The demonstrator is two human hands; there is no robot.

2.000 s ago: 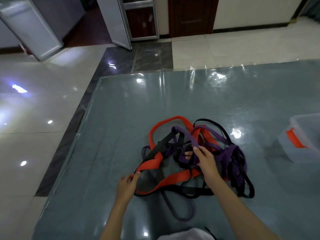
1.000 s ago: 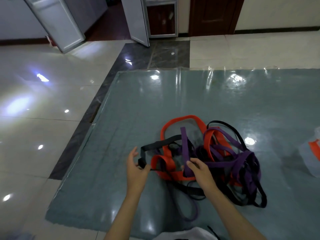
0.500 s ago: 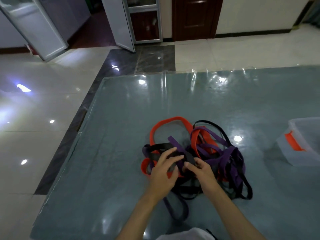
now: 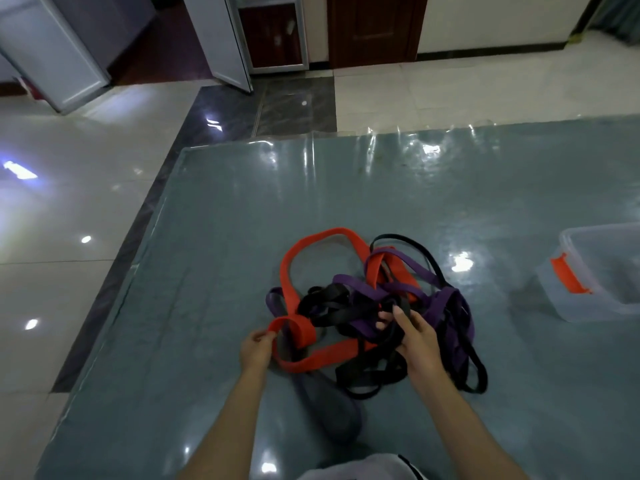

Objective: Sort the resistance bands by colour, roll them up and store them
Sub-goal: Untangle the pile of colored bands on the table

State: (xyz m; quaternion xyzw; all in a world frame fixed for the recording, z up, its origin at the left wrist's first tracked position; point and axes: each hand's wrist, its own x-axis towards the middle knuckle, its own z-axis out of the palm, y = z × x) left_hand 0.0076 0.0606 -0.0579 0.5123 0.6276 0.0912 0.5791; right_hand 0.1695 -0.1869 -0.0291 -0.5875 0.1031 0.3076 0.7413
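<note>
A tangled heap of flat red, purple and black rubber resistance bands (image 4: 374,306) lies on the glossy grey mat (image 4: 207,271), well left of the clear plastic box (image 4: 588,282). The left hand (image 4: 256,348) pinches a fold of the wide red band (image 4: 298,334); the right hand (image 4: 415,337) grips black strands (image 4: 391,336). Best to draw the red loop out slowly leftward while pinning the heap, freeing snags rather than tugging.

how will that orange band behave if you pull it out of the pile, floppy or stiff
Probably floppy: the orange band lies in loose curves and folds over where the left hand pinches it. It will likely snag, since black bands and purple bands cross it. Being flat, it seems unlikely to roll.
</note>
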